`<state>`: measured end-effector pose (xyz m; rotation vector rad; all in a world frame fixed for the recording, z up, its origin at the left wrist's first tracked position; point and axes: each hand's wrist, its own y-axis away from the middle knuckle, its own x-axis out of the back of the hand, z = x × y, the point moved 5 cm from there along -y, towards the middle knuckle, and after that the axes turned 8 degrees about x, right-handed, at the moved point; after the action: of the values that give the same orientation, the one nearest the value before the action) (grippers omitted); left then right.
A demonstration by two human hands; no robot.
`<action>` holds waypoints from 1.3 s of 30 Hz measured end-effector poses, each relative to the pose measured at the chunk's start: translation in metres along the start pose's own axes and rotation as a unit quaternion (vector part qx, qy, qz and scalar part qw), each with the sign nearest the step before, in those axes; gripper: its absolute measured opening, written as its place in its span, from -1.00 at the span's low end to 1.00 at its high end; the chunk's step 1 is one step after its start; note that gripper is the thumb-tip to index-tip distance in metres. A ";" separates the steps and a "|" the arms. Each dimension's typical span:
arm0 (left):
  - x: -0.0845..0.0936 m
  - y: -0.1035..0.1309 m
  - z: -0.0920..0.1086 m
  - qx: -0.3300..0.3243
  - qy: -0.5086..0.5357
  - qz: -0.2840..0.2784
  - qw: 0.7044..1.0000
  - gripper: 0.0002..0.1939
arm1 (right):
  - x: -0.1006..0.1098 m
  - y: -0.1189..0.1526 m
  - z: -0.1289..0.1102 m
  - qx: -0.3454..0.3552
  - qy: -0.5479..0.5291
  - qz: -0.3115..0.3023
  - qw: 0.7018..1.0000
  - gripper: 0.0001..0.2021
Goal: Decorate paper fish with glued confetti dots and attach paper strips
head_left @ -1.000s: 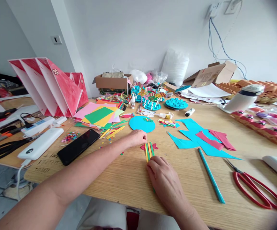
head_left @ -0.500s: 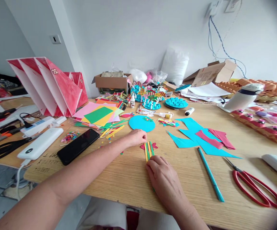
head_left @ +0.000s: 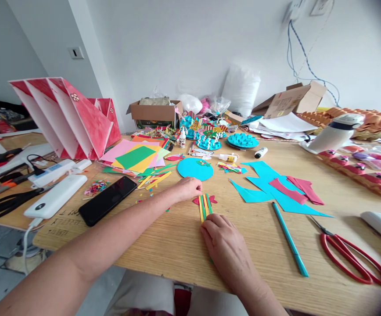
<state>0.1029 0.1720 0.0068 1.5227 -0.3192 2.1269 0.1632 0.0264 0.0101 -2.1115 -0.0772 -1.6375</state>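
Note:
My right hand [head_left: 225, 241] is closed over the lower part of several yellow and green paper strips [head_left: 205, 207], at the near side of the table. The strips lie side by side across a red paper fish [head_left: 213, 199], whose two ends show beyond them. Just past the fish's upper left, my left hand [head_left: 189, 188] is closed with curled fingers; whatever it may pinch is hidden. Beyond it lies a blue paper circle [head_left: 190, 169] with a small green decorated fish [head_left: 203, 163] on it.
To the right are blue paper offcuts [head_left: 259, 186], a teal marker [head_left: 290, 239] and red-handled scissors [head_left: 348, 259]. A black phone [head_left: 108, 201], a white power bank [head_left: 55, 197] and coloured paper sheets [head_left: 136, 158] occupy the left. Glue bottles [head_left: 226, 157] and finished blue pieces [head_left: 242, 141] stand farther back.

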 end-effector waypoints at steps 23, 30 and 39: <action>-0.002 -0.001 -0.001 -0.015 0.003 0.022 1.000 -0.89 | -0.003 0.002 -0.001 0.009 0.021 -0.032 0.999 -0.76; -0.004 -0.001 -0.004 -0.023 0.012 0.039 0.999 -0.92 | -0.001 0.004 -0.004 0.006 0.009 -0.038 0.999 -0.78; 0.012 0.006 -0.003 -0.024 0.029 0.071 0.997 -0.87 | 0.043 0.028 0.009 0.055 0.021 0.057 0.997 -0.78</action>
<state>0.0944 0.1717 0.0174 1.4459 -0.4679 2.2507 0.1926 -0.0054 0.0395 -1.9621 -0.0316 -1.5739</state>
